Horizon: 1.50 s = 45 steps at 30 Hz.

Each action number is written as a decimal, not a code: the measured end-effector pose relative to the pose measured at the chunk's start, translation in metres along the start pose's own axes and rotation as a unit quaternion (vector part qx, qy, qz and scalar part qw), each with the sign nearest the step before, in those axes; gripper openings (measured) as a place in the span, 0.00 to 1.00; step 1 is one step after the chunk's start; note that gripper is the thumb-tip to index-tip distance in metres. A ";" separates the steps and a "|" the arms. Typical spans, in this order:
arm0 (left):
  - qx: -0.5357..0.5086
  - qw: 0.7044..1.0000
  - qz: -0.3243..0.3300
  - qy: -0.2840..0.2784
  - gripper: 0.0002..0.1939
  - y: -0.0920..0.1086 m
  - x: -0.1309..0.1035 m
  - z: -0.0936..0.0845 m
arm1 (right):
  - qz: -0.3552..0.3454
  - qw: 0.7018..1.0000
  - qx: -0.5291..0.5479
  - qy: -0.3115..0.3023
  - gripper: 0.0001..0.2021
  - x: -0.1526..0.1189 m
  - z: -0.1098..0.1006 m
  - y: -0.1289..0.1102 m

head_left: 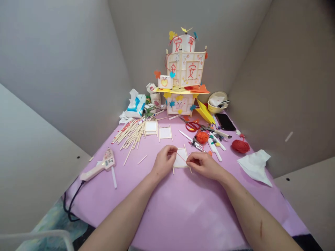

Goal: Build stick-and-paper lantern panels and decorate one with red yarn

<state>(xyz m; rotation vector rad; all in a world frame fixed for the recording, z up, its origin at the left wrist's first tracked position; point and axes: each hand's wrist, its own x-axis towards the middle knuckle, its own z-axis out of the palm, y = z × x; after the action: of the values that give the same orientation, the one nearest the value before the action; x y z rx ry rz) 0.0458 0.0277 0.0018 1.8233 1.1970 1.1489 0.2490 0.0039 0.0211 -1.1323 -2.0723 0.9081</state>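
A thin red thread (181, 157) stretches at a slant between my two hands. My left hand (167, 158) pinches its upper left end, while my right hand (200, 163) grips the lower right end, both with fingers closed. Beneath the thread lies a small stick frame (182, 167) with white paper inside, its stick ends poking out past the corners. My hands partly cover its left and right sides. Two similar pieces, a paper-filled frame (165, 132) and another frame (151, 127), rest farther back on the purple table (183, 209).
A glue gun (101, 165) lies left, near a pile of sticks (133, 134). Behind stands a decorated paper lantern tower (186, 71). To the right are an orange yarn ball (202, 137), red scissors (193, 126), red yarn (240, 146), a phone (225, 122) and a tissue (255, 165).
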 end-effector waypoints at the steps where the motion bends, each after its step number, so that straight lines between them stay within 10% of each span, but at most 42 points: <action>1: -0.010 1.000 -0.008 0.003 0.08 -0.003 0.003 0.000 | -0.008 1.000 -0.002 -0.018 0.06 -0.001 0.002 -0.001; 13: 0.161 0.974 0.092 -0.131 0.20 0.000 0.009 -0.015 | -0.079 0.979 -0.156 -0.109 0.07 0.002 0.014 -0.007; 24: 0.306 0.952 -0.004 -0.007 0.08 -0.002 -0.001 -0.009 | -0.123 0.976 -0.109 -0.142 0.06 -0.001 0.015 -0.011; 45: 0.284 0.957 -0.020 -0.044 0.09 -0.005 -0.006 -0.006 | 0.071 0.994 -0.077 0.042 0.08 0.006 -0.002 0.022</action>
<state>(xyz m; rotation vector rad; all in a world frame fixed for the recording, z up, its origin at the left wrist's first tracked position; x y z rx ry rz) 0.0375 0.0241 -0.0021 2.2215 1.6192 0.7272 0.2581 0.0185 0.0057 -1.3893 -2.0419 0.7631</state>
